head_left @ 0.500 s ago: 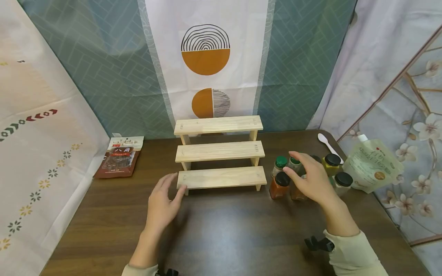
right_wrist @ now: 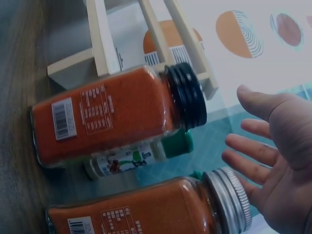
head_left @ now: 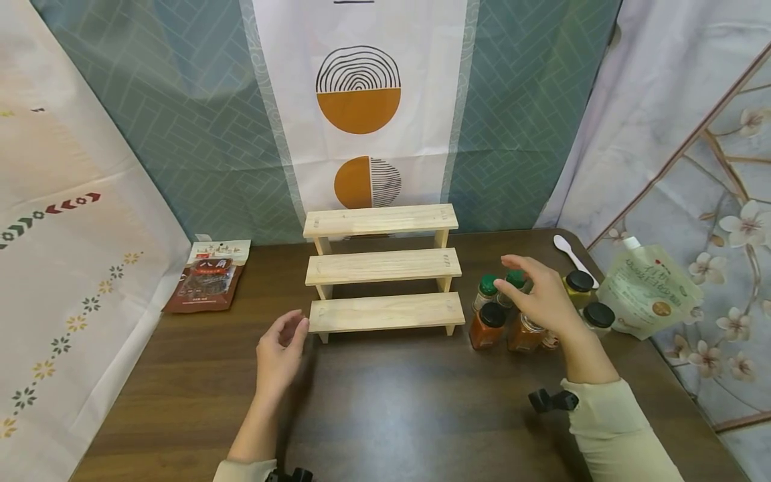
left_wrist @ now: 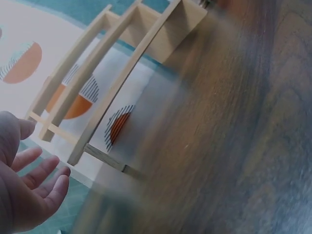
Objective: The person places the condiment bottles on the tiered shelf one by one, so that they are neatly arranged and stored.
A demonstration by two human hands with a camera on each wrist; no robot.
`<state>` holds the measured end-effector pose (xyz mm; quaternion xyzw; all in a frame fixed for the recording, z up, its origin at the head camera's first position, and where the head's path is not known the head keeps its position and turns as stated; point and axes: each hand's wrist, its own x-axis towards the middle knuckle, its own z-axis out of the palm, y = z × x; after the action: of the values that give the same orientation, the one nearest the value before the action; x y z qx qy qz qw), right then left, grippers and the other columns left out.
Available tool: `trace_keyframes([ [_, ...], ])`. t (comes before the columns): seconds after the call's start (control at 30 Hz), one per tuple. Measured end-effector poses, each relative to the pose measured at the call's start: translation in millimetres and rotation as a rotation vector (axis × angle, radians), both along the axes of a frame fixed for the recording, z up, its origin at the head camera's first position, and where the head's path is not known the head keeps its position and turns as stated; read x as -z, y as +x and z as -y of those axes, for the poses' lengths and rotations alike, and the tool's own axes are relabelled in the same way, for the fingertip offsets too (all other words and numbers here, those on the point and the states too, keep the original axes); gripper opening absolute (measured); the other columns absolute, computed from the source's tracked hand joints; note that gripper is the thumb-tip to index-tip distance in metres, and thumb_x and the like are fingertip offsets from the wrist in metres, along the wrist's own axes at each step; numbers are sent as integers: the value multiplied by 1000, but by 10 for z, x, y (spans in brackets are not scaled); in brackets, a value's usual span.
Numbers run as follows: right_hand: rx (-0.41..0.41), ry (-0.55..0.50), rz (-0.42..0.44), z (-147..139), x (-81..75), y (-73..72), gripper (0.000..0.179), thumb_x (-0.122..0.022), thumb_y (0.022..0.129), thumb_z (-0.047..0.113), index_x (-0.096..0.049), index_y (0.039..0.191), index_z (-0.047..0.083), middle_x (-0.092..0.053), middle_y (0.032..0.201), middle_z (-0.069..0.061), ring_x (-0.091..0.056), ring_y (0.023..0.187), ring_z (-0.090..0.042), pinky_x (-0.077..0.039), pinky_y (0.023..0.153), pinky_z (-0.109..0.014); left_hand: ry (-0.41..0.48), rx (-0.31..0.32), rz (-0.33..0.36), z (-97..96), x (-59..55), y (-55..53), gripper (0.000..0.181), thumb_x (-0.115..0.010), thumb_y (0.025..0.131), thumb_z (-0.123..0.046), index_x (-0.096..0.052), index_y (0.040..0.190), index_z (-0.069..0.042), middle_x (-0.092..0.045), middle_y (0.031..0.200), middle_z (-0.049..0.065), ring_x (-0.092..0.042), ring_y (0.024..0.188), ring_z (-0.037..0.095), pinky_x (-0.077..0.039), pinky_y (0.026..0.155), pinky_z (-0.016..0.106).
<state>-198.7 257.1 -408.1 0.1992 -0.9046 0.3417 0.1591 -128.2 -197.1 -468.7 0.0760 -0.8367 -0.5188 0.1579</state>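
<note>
A three-step wooden rack (head_left: 385, 312) stands on the table, and my left hand (head_left: 278, 358) is beside the left end of its lowest step. Its fingers are loosely bent, holding nothing; in the left wrist view a gap shows between the fingers (left_wrist: 46, 187) and the rack. My right hand (head_left: 545, 301) hovers over the spice jars, thumb and fingers spread, with nothing held. Under it stand a black-lidded jar of red powder (right_wrist: 105, 114), a silver-lidded jar of orange-brown powder (right_wrist: 141, 209) and green-capped bottles (head_left: 485, 292). The hand hides part of the group.
Black-lidded jars (head_left: 597, 317) stand right of my right hand. Beyond them are a pale green spouted pouch (head_left: 650, 291) and a white spoon (head_left: 571, 253). A brown spice bag (head_left: 207, 278) lies at the back left. Printed cloths (head_left: 199, 134) hang around the table (head_left: 385, 402).
My right hand has shifted slightly up and left, uncovering the silver-lidded jar. My left hand has drawn a little left, away from the rack, its fingers more bent.
</note>
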Motion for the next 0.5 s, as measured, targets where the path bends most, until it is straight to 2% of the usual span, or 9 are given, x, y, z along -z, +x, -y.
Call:
trace_keyframes([
  [0.1, 7, 17, 19, -13, 8, -55, 49, -74, 95, 19, -57, 137, 0, -64, 129, -22, -59, 118, -41, -50, 91, -60, 79, -16, 70, -7, 24, -10, 40, -62, 103, -31, -64, 130, -1, -67, 121, 16, -62, 109, 26, -44, 79, 7],
  [0.23, 7, 55, 48, -34, 19, -116, 49, -74, 95, 21, -57, 136, 0, -64, 129, -23, -58, 119, -43, -48, 93, -62, 217, -26, 137, -35, 82, -39, 41, -61, 104, -31, -62, 131, 0, -63, 125, 18, -58, 110, 25, -48, 82, 14],
  [0.37, -10, 83, 83, -62, 38, -175, 50, -75, 95, 22, -58, 136, -1, -63, 130, -23, -56, 122, -44, -45, 99, -64, 318, -27, 169, -63, 139, -77, 39, -61, 104, -29, -61, 132, -2, -62, 125, 17, -59, 108, 27, -53, 83, 22],
  [0.5, -28, 113, 141, -79, 59, -235, 51, -74, 96, 26, -58, 137, 1, -62, 132, -22, -54, 125, -45, -42, 103, -64, 366, -44, 188, -75, 161, -91, 38, -61, 104, -28, -63, 130, 0, -64, 117, 13, -60, 103, 23, -54, 82, 23],
])
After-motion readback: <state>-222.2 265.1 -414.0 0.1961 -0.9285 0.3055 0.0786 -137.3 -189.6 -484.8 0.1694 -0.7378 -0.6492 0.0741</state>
